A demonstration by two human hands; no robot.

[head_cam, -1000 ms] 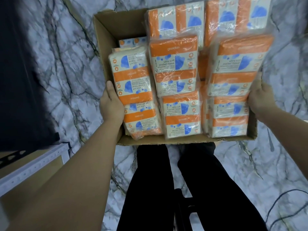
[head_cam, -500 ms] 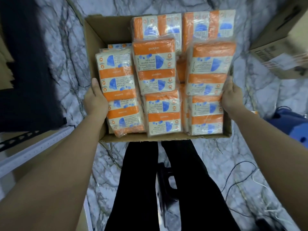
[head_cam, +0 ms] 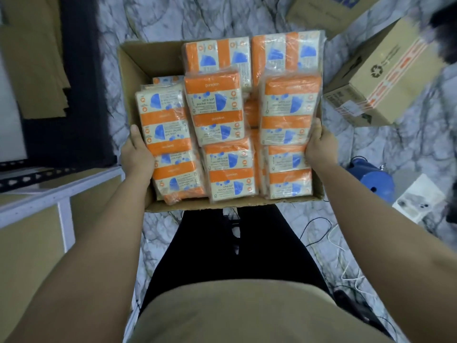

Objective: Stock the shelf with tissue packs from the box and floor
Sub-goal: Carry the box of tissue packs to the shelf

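Observation:
An open cardboard box [head_cam: 148, 60] is carried above the marble floor, in front of my body. It is filled with several orange-and-cream tissue packs [head_cam: 217, 107] wrapped in clear plastic, stacked in rows. My left hand [head_cam: 137, 157] grips the box's left wall, thumb up along the edge, fingers hidden beneath. On the opposite wall my right hand [head_cam: 321, 149] holds the box the same way, its fingers out of sight under the side.
A white metal shelf frame [head_cam: 61, 191] with brown boards stands at the left. Flattened cardboard [head_cam: 34, 58] lies on a dark mat at upper left. Closed cartons [head_cam: 385, 78] sit at upper right. A blue object [head_cam: 371, 179], a small white box and cables lie at right.
The box has stayed in both hands while my view swung right and down. More cartons, the blue object and cables have come into sight at the right.

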